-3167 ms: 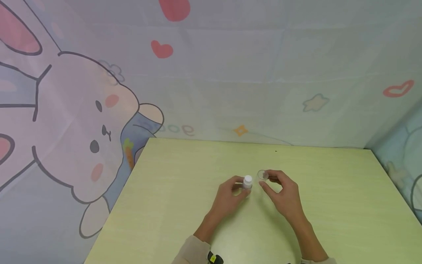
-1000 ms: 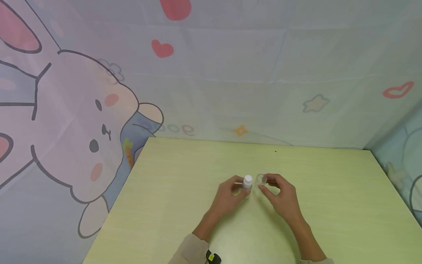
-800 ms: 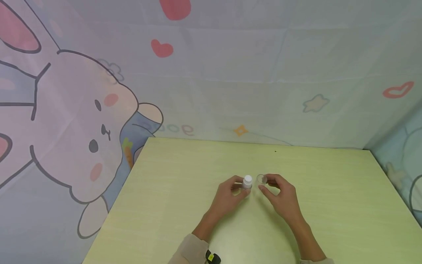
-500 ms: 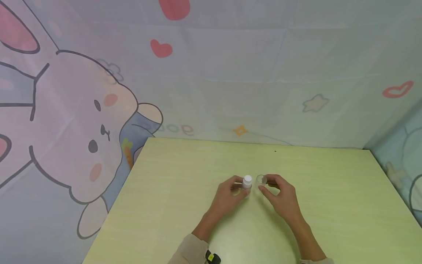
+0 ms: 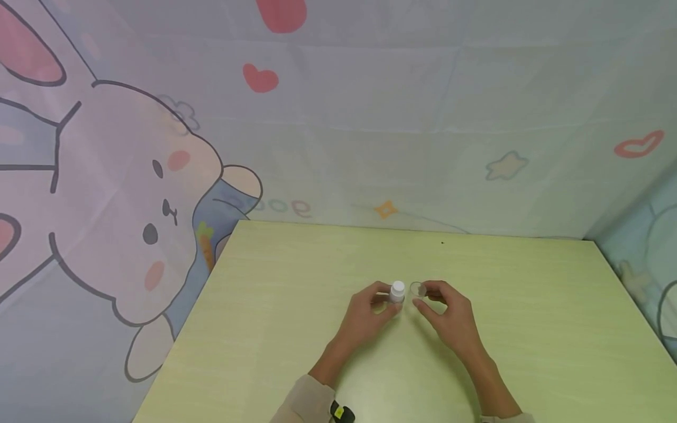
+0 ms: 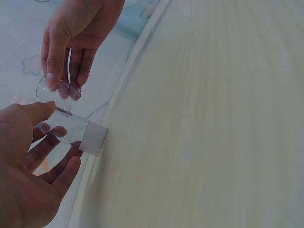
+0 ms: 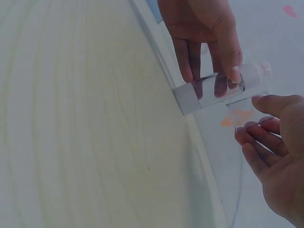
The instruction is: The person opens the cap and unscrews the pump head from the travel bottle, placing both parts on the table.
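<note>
My left hand [image 5: 365,311] holds a small clear bottle [image 5: 396,295] with a white top, thumb on one side and fingers on the other. In the left wrist view the bottle [image 6: 76,127] has a see-through body and a white band at its base, which is right at the tabletop. My right hand [image 5: 452,314] pinches a small clear cup-shaped piece [image 5: 418,290] just right of the bottle. The right wrist view shows this clear piece [image 7: 247,114] between thumb and fingers, close beside the bottle's body [image 7: 221,90].
Both hands are over a pale yellow-green table [image 5: 296,264]. Behind it hangs a cloth backdrop [image 5: 359,117] printed with a rabbit, hearts and stars. A tiny dark speck [image 5: 442,242] lies near the table's far edge.
My right hand has come slightly toward me and to the left with the clear cup-shaped piece, nearer the bottle. The left hand and the bottle have stayed in place.
</note>
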`<state>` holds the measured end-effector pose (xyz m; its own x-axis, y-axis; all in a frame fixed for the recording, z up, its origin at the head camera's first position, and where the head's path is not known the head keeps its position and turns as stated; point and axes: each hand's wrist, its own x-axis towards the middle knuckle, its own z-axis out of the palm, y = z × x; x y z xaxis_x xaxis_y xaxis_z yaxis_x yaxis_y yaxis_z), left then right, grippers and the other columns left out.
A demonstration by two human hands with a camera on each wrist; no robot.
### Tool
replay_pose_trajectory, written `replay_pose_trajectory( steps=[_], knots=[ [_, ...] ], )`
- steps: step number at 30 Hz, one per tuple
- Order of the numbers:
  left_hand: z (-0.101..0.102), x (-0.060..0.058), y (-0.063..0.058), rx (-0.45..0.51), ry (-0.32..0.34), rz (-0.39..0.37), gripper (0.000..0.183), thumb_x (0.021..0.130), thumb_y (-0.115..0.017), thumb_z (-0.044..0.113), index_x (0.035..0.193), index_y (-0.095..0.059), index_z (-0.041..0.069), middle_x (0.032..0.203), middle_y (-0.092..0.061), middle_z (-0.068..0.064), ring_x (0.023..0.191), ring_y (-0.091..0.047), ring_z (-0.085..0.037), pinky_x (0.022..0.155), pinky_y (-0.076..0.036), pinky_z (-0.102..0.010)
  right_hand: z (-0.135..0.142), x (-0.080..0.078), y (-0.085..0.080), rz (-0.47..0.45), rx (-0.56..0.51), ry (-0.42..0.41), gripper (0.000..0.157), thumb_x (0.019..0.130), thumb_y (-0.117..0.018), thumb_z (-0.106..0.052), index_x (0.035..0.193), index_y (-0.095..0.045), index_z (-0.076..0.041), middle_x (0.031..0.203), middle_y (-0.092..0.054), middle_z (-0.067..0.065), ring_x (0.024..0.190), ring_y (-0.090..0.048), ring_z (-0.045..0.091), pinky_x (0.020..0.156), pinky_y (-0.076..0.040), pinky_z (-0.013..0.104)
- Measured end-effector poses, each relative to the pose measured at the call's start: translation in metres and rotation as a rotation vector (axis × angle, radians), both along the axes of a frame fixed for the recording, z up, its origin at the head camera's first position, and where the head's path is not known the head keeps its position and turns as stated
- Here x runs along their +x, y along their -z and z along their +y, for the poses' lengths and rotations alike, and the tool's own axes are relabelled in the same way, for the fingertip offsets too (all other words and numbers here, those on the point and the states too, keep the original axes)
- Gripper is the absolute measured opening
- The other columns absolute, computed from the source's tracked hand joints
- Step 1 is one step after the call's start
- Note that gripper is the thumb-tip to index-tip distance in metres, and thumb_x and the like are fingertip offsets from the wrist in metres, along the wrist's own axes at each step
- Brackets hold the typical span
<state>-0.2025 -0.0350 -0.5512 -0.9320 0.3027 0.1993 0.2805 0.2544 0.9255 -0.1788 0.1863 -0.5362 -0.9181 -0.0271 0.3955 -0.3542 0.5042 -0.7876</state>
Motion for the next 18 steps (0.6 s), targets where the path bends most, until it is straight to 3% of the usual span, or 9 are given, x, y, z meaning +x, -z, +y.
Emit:
replay_pose_trajectory(
  steps=[11,18],
  knots=[
    [-0.0001,0.0002,0.0013,0.014,0.005,0.005,0.026,0.099,-0.079,0.026,0.122,-0.071,0.022,0.127,-0.072,0.006,0.119,-0.07,-0.02,0.105,-0.056,-0.039,-0.001,0.0002,0.0019,-0.003,0.001,-0.016,0.029,0.093,-0.085,-0.017,0.118,-0.072,-0.01,0.114,-0.075,0.0,0.106,-0.071,0.023,0.093,-0.06,0.045],
    [-0.0003,0.0004,0.0008,0.015,0.004,-0.003,0.026,0.099,-0.079,0.028,0.122,-0.071,0.023,0.128,-0.071,0.007,0.12,-0.07,-0.019,0.105,-0.056,-0.038,-0.0011,0.0001,0.0013,-0.005,0.008,-0.019,0.029,0.093,-0.085,-0.016,0.118,-0.072,-0.009,0.113,-0.075,0.0,0.105,-0.072,0.023,0.093,-0.061,0.043]
  ],
)
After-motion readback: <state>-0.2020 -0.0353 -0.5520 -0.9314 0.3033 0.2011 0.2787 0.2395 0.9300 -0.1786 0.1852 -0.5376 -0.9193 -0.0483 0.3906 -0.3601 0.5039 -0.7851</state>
